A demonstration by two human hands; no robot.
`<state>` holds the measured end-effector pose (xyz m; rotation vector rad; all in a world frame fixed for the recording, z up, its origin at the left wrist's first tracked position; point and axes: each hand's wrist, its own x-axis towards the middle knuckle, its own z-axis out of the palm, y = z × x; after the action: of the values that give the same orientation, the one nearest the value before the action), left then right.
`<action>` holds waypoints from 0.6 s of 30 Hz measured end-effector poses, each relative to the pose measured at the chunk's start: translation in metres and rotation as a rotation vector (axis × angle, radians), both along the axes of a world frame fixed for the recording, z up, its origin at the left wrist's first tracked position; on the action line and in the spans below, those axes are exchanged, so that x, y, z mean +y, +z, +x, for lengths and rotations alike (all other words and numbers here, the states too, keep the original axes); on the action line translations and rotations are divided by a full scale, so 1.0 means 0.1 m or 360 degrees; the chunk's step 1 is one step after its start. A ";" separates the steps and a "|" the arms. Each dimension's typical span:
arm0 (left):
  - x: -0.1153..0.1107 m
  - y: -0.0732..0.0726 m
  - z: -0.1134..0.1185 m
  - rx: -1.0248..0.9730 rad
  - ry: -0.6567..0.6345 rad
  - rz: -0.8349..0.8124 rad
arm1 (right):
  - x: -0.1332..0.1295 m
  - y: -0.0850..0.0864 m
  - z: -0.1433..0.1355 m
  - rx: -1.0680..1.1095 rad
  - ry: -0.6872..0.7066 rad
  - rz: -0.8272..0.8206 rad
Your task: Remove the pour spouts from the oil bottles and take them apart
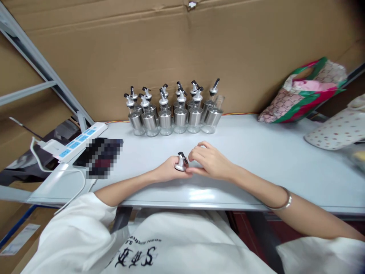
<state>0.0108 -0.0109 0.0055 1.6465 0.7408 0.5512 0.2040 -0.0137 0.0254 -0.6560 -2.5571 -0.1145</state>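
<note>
A pourer spout (181, 163), silver with a black flip lever, stands upright in my left hand (169, 169). The fingers of that hand are closed around its lower part, which they hide. Just right of it is my right hand (209, 161), fingers bent and thumb stretched toward the left fingertips, with a gap between them. I see nothing held in it, and whether it touches the spout I cannot tell. Farther back, several glass bottles (180, 115) with steel sleeves stand in two rows with like spouts on top. One bottle at the right end (212, 116) has a bare neck.
On the left lie a white power strip (82, 140) with a plugged-in charger and cable, and a blurred-out dark item (98, 158). A patterned bag (299, 93) and a dotted white bag (336, 129) are on the right. Cardboard (182, 49) walls the table's (270, 160) back.
</note>
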 end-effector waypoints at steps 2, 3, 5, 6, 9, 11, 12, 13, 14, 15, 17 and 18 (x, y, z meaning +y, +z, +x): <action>-0.03 0.00 0.02 0.0086 -0.0032 0.0052 | 0.01 -0.02 -0.02 0.0007 -0.0011 0.0061; -0.04 0.01 0.02 0.0118 -0.0050 0.0077 | 0.02 -0.03 -0.03 0.0004 -0.0024 0.0090; -0.05 0.03 0.03 0.0170 -0.0096 0.0111 | 0.04 -0.04 -0.05 -0.0018 -0.0065 0.0164; -0.06 0.04 0.03 0.0193 -0.0119 0.0113 | 0.04 -0.04 -0.06 -0.0040 -0.0079 0.0212; -0.05 0.08 0.03 0.0248 -0.0206 0.0050 | 0.04 -0.04 -0.08 -0.0100 -0.0049 0.0400; -0.04 0.10 0.04 0.0255 -0.0269 -0.0011 | 0.04 -0.04 -0.09 -0.0119 -0.0009 0.0514; -0.03 0.12 0.04 0.0251 -0.0293 -0.0032 | 0.04 -0.03 -0.09 -0.0128 0.0000 0.0561; -0.03 0.12 0.05 0.0246 -0.0303 -0.0043 | 0.04 -0.03 -0.09 -0.0141 0.0006 0.0599; -0.03 0.13 0.05 0.0252 -0.0307 -0.0041 | 0.05 -0.03 -0.09 -0.0154 0.0014 0.0624; -0.03 0.13 0.05 0.0278 -0.0321 -0.0007 | 0.05 -0.04 -0.09 -0.0149 0.0025 0.0630; -0.03 0.12 0.03 0.0422 -0.0383 0.0185 | 0.06 -0.04 -0.07 -0.0045 0.0043 0.0571; -0.03 0.12 0.02 0.0513 -0.0409 0.0321 | 0.07 -0.05 -0.05 0.0030 0.0056 0.0525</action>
<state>0.0124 -0.0135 0.0170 2.0119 0.7061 0.1815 0.1987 -0.0070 0.0206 -0.4813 -2.4506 -0.5032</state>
